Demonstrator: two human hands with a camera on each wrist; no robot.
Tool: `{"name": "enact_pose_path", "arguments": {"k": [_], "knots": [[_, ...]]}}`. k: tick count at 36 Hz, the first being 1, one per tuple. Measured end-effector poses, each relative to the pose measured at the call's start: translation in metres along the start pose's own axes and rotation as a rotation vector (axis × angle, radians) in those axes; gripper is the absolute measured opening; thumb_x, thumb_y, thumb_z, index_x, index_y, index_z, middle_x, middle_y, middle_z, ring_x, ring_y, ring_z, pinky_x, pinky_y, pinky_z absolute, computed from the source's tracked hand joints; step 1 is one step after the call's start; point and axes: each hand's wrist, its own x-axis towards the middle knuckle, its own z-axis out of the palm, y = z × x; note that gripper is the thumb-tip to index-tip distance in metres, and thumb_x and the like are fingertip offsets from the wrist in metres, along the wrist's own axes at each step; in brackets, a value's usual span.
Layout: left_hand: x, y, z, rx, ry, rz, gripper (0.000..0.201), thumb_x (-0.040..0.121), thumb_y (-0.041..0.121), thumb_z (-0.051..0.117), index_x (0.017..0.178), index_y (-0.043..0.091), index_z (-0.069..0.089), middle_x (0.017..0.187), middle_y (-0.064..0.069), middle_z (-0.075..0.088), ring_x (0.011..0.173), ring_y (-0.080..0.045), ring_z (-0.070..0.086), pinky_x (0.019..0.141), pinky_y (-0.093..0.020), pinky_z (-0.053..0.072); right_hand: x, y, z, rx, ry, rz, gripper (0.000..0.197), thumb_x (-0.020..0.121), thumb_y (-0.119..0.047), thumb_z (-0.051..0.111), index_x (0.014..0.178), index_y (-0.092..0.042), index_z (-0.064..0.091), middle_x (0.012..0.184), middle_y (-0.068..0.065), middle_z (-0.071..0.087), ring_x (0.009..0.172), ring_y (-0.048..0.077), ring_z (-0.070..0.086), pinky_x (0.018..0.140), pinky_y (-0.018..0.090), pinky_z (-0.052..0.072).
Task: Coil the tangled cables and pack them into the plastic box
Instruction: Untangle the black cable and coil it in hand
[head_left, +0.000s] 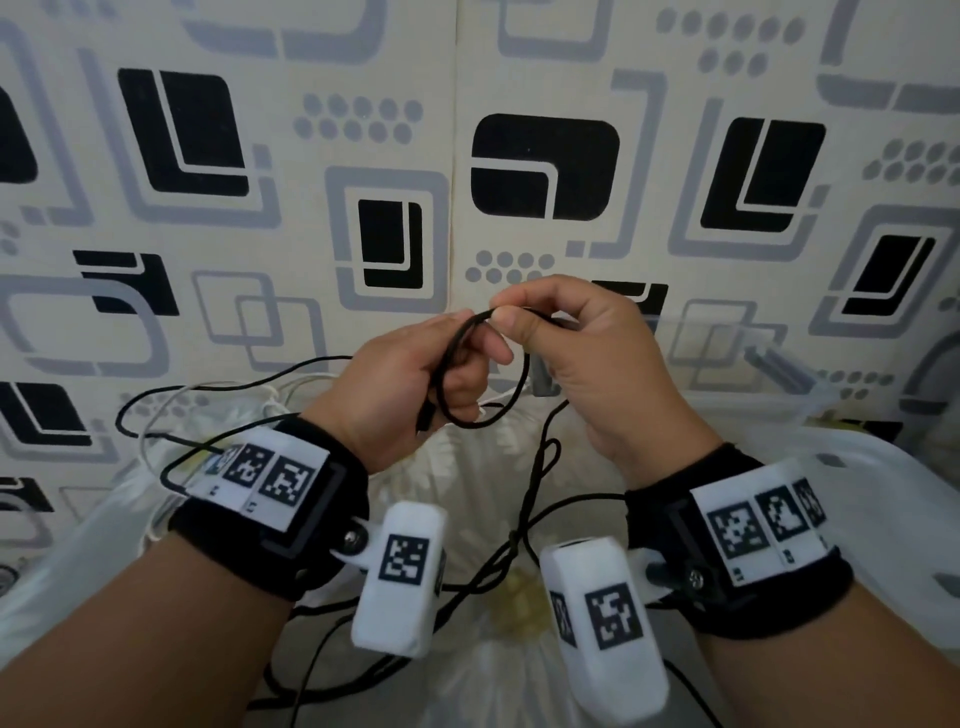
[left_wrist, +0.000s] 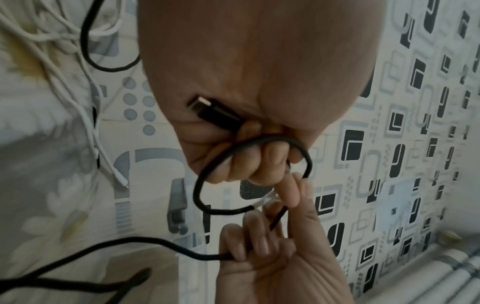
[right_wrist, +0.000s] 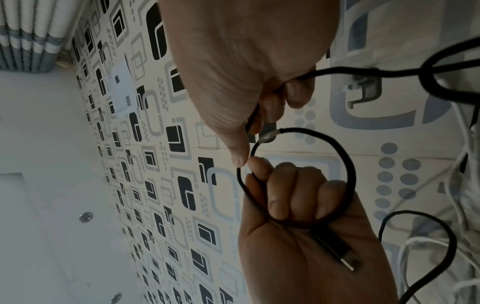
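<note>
Each wrist wears a black strap (head_left: 332, 499) carrying white camera housings (head_left: 400, 577) printed with black square-code markers (head_left: 737, 530).

Soft, even daylight fills the head view, with no hard shadows on the patterned wall (head_left: 311, 156), whose lines bow toward the frame edges from the wide lens. Both wrist views are dimmer and grainier, the palms close to the lens dark and soft. Below the wall, the black cable (left_wrist: 78, 288) smears with blur near the left wrist view's bottom edge.
</note>
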Motion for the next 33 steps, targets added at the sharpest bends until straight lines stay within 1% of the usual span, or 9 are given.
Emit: {"name": "enact_pose_path", "arguments": {"k": [5,9,11,14,17,20,24,27,33], "knots": [[0.000,-0.001,0.000,-0.058,-0.037,-0.005,0.056,0.099,0.046,0.029,0.071,0.010,0.062,0.053,0.003,0.022,0.052,-0.016,0.014,0.050,-0.023,0.030,-0.001,0.002,0.000,-0.053,0.000,-0.001,0.009,0.089,-0.015,0.066,0.088,-0.024,0.067,0.085,-0.002,0.053,0.071,0.002,0.050,0.064,0.009,0.041],[0.001,0.001,0.000,-0.121,-0.036,0.004,0.038,0.093,0.036,0.038,0.068,0.014,0.056,0.056,0.004,0.019,0.053,-0.015,0.017,0.053,-0.025,0.031,0.002,0.002,-0.003,-0.034,0.035,0.039,0.016,0.093,-0.011,0.060,0.087,-0.024,0.064,0.079,-0.010,0.055,0.061,-0.002,0.048,0.062,0.015,0.038],[0.001,0.003,-0.001,-0.180,-0.043,-0.018,0.033,0.092,0.033,0.039,0.067,0.016,0.052,0.057,0.004,0.017,0.050,-0.013,0.019,0.048,-0.023,0.032,0.003,0.002,-0.004,-0.012,0.033,0.053,0.016,0.094,-0.011,0.058,0.088,-0.025,0.064,0.080,-0.006,0.055,0.060,0.002,0.046,0.061,0.020,0.037],[0.000,0.008,-0.002,-0.271,-0.050,-0.048,0.031,0.091,0.034,0.038,0.070,0.017,0.052,0.054,0.007,0.020,0.042,-0.007,0.018,0.039,-0.020,0.021,0.002,0.002,-0.005,0.035,0.021,0.108,0.008,0.095,-0.017,0.057,0.092,-0.022,0.063,0.077,0.000,0.056,0.056,0.008,0.044,0.056,0.025,0.036],[0.000,0.014,-0.005,-0.383,-0.044,-0.037,0.029,0.092,0.034,0.038,0.072,0.018,0.052,0.049,0.009,0.026,0.042,-0.006,0.012,0.038,-0.019,0.015,0.001,0.002,-0.005,0.068,-0.018,0.176,0.018,0.096,-0.033,0.053,0.100,-0.017,0.062,0.072,-0.002,0.061,0.061,0.012,0.050,0.059,0.023,0.041],[0.000,0.020,-0.011,-0.461,-0.032,0.001,0.030,0.093,0.035,0.037,0.072,0.020,0.052,0.047,0.009,0.028,0.042,-0.007,0.010,0.040,-0.018,0.012,0.001,0.003,-0.004,0.050,-0.065,0.198,0.027,0.096,-0.037,0.051,0.106,-0.015,0.061,0.073,-0.001,0.064,0.067,0.013,0.058,0.062,0.017,0.044],[-0.001,0.027,-0.022,-0.510,0.017,0.063,0.031,0.096,0.036,0.035,0.073,0.022,0.050,0.046,0.007,0.028,0.040,-0.008,0.011,0.039,-0.018,0.014,-0.001,0.007,-0.001,0.018,-0.158,0.239,0.015,0.096,-0.027,0.056,0.107,-0.018,0.060,0.079,0.000,0.066,0.072,0.014,0.064,0.076,0.030,0.054],[-0.001,0.033,-0.031,-0.538,0.055,0.104,0.026,0.091,0.035,0.041,0.071,0.023,0.052,0.045,0.006,0.028,0.039,-0.009,0.013,0.039,-0.016,0.014,-0.004,0.008,0.001,0.017,-0.230,0.265,0.021,0.094,-0.019,0.058,0.115,-0.018,0.055,0.079,0.000,0.066,0.073,0.014,0.065,0.082,0.037,0.054],[-0.002,0.040,-0.050,-0.632,0.164,0.146,0.034,0.099,0.035,0.035,0.070,0.024,0.051,0.045,0.006,0.028,0.034,-0.008,0.024,0.041,-0.015,0.017,-0.006,0.013,0.003,-0.007,-0.344,0.360,0.034,0.089,-0.009,0.064,0.116,-0.021,0.047,0.084,0.008,0.061,0.073,0.018,0.068,0.076,0.037,0.054]]}}
